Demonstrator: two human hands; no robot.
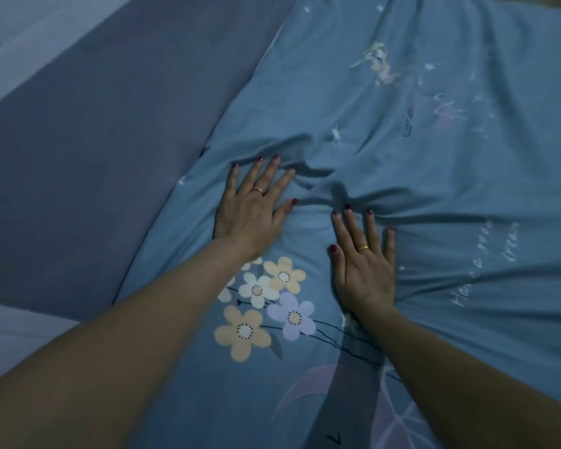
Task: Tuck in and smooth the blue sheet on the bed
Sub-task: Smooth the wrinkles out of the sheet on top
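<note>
The sheet is lying spread across the bed, filling most of the view from the near edge to the far one, its left border running on a slant from top centre down to the lower left. Beside that border a darker grey-blue cover is showing, and beyond it a paler strip is sitting in the upper left corner. Both bare forearms are reaching forward over the sheet. The left hand is lying palm down close to the sheet's left border, fingers straight and fanned wide, pressing on the cloth and gripping nothing. The right hand is lying palm down just beside it, a little nearer the person, fingers likewise straight and spread, flat on the fabric with nothing held. The two hands are near each other and not touching. Ahead of the fingertips a bunch of creases is piling up between and beyond the hands. A flower print is sitting between the wrists, and pale lettering is running along to the right of the right hand. A ring is showing on the right hand, another ring on the left, and the nails are painted dark red.
</note>
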